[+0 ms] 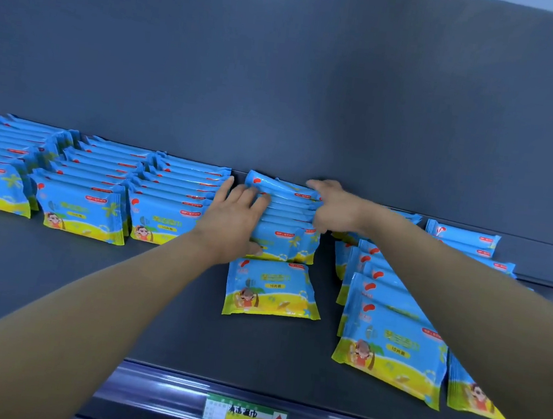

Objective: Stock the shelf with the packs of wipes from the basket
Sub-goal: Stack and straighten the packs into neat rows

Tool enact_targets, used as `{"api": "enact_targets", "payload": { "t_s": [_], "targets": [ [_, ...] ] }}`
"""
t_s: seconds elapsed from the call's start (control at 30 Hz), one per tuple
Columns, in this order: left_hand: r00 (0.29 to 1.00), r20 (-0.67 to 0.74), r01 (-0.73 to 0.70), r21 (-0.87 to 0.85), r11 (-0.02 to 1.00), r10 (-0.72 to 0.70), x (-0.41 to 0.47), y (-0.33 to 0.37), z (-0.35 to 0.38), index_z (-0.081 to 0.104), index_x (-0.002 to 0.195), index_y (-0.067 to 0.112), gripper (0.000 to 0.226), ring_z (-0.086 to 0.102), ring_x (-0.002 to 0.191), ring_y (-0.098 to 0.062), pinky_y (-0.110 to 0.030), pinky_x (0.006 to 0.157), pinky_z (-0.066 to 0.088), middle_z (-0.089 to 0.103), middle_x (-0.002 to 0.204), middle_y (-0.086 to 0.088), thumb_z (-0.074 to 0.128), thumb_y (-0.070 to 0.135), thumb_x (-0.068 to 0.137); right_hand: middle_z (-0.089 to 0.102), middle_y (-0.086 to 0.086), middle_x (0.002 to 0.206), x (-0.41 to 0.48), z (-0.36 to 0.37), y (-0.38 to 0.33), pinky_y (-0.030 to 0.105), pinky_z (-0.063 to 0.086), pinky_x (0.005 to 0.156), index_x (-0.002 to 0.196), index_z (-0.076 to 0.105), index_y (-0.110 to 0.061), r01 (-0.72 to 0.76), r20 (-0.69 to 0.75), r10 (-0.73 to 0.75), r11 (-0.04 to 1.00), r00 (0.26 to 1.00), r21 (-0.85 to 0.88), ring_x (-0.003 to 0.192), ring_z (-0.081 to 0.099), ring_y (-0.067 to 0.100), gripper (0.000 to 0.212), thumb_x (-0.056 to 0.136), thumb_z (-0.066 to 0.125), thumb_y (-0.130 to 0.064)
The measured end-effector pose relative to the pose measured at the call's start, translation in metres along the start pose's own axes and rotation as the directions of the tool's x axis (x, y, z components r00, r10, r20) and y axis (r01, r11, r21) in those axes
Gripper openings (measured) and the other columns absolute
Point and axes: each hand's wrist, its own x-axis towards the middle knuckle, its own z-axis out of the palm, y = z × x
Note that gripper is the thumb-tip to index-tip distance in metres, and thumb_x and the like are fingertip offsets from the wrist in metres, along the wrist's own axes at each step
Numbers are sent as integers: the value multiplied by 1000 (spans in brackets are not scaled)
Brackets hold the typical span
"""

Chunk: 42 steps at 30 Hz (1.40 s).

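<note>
Dark shelf (120,295). Near centre we see an upright row of wipe packs (288,210) standing against the back panel (284,72).

- Left hand (235,222), at the row's 9 o'clock: fingers spread flat over the pack tops, thumb on the front pack's face; pressing, not clenched.
- Right hand (333,209), at its 3 o'clock: index finger extended on the rear pack, other fingers bent down the row's end; we cannot tell if they grasp.
- Single pack (271,289) lies flat at 6 o'clock, just beside the row.
- Three filled rows (85,208) farther toward 9 o'clock.
- Slumped packs (391,343) at 4 o'clock.
- Price label (244,416) on the front rail.
</note>
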Motion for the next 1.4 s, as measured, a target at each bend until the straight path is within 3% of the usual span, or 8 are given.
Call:
{"api": "enact_targets", "payload": {
  "t_s": [0.1,0.17,0.27,0.67,0.87,1.0,1.2,1.4],
  "targets": [
    [1000,-19,-16,27,1000,16,3,1,-1,20,144,13,89,10,142,-24,-40,116,-9,20,150,-8,60,57,78,43,17,133,6,-9,-6,36,40,98,133,42,-2,-114,-189,129,989,973,89,123,44,35,42,91,41,-2],
    [1000,-5,-28,32,999,28,4,1,-2,20,144,13,89,5,144,-22,-40,116,-10,13,154,-8,59,58,78,53,12,86,13,-9,-6,32,44,72,91,55,-2,-146,-223,162,986,961,86,91,52,31,13,92,43,-3],
    [998,43,-49,-20,999,50,6,-3,0,13,147,14,89,6,145,-20,-39,118,-8,12,155,-6,57,54,80,33,3,60,23,-6,-6,23,26,46,58,33,-12,-173,-236,185,982,954,71,54,33,16,36,89,40,4],
    [994,107,-22,-29,999,25,9,-14,-4,11,147,27,90,0,145,-28,-42,116,-10,-2,157,-13,57,62,78,40,2,63,30,0,-11,26,38,52,59,37,-10,-143,-400,214,969,891,200,54,39,17,31,86,47,1],
    [993,112,-20,-85,996,29,13,-17,-2,10,146,19,100,23,140,-22,-36,113,-18,24,148,-12,62,62,72,40,1,62,39,2,-14,27,36,51,64,39,-11,-159,-264,244,939,933,306,53,37,13,31,92,50,-8],
    [992,123,5,-104,995,8,17,-16,-2,18,143,19,99,7,144,-26,-39,115,-14,12,153,-17,68,59,67,36,0,58,40,3,-14,26,35,50,60,36,-13,-148,-251,248,921,936,362,54,37,14,35,87,59,-10],
    [992,122,-4,-100,995,16,23,-15,-6,26,136,17,98,15,141,-27,-39,116,-13,30,143,-16,71,61,61,59,12,95,34,10,-17,38,50,94,107,64,1,-68,-248,124,973,961,223,96,59,28,32,92,58,-26],
    [995,62,-76,-61,995,80,16,-13,-5,15,145,25,100,1,144,-20,-43,116,-12,0,156,0,67,59,67,51,5,96,42,12,-15,32,46,95,72,50,-19,-85,-315,126,986,941,142,90,50,20,22,93,53,-16]
  ]
}}
